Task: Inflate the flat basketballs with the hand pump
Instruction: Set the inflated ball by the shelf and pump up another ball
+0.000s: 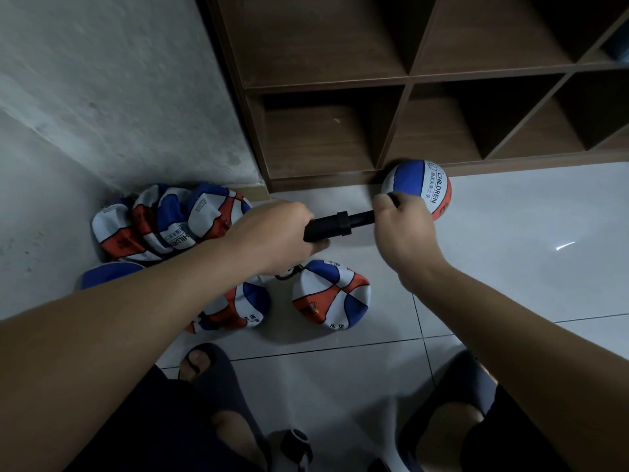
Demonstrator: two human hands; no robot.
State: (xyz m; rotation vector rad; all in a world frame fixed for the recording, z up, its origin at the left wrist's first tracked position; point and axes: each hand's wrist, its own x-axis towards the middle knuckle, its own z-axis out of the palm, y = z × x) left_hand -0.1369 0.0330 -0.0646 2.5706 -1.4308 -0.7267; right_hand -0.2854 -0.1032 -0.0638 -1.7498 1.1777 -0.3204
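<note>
Landmark = hand pump [335, 225], black, held level in mid-air above the floor tiles [510, 267].

Far left of pump, in the wall corner: pile of flat basketballs [163, 219], red/white/blue, crumpled & folded on each other. Below-left of pump, another flat ball [235, 308], partly under the left forearm. Just under the pump: one more flat ball [332, 296], caved in, w/ a thin black hose [289, 272] running toward it; can't tell if the needle is in.

Left hand [272, 233]: grip clamped round the pump barrel end. Right hand [405, 223]: grip closed on the handle end, shaft partly pulled out btwn the two.

Right of pump, behind the right hand: an inflated ball [417, 189], round, resting against the base of the brown shelf unit [408, 80].

Handling, my guess: flat balls are light, limp, floppy; skin looks grippy, not fragile. They'll slide on smooth tile, so best pin one near the valve. Pump is stiff plastic, light; hold barrel firm, stroke straight so the needle doesn't bend.
</note>
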